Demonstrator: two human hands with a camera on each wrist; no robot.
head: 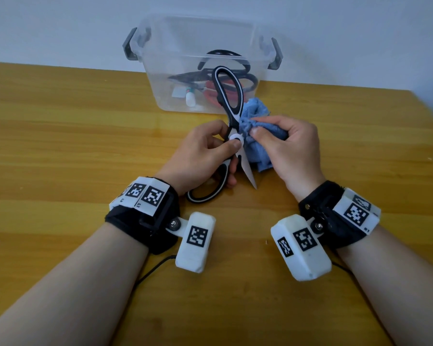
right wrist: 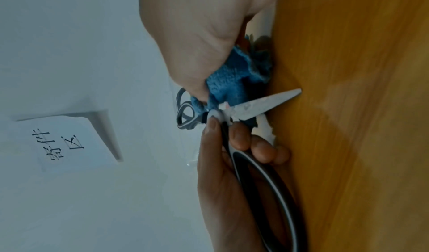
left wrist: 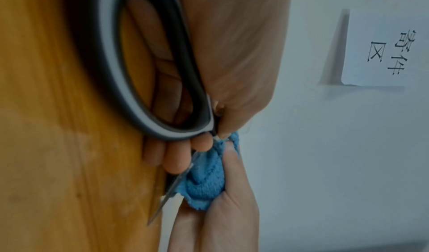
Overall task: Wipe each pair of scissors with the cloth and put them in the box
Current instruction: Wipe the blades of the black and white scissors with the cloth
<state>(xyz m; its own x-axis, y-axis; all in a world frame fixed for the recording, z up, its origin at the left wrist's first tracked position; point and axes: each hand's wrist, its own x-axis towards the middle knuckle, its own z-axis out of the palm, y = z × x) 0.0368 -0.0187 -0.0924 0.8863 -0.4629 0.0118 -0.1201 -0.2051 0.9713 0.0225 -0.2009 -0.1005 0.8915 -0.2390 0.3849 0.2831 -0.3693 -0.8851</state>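
My left hand (head: 210, 151) grips black-and-white scissors (head: 231, 106) at the pivot, thumb on the white pivot disc, fingers round the lower handle. The scissors stand wide open: one handle loop points up toward the box, one blade (head: 248, 172) points down toward the table. In the wrist views the scissors (left wrist: 144, 63) (right wrist: 262, 105) show the same spread. My right hand (head: 285, 148) holds a bunched blue cloth (head: 256, 113) (left wrist: 204, 179) (right wrist: 230, 79) and presses it against the scissors just right of the pivot. A clear plastic box (head: 160, 78) stands behind, with other scissors inside.
The box has grey latch handles (head: 130, 47) on both ends and also holds a small white bottle (head: 191, 97). It stands at the back of the wooden table (head: 73, 146), against a pale wall. A paper sign (right wrist: 67, 142) hangs on the wall.
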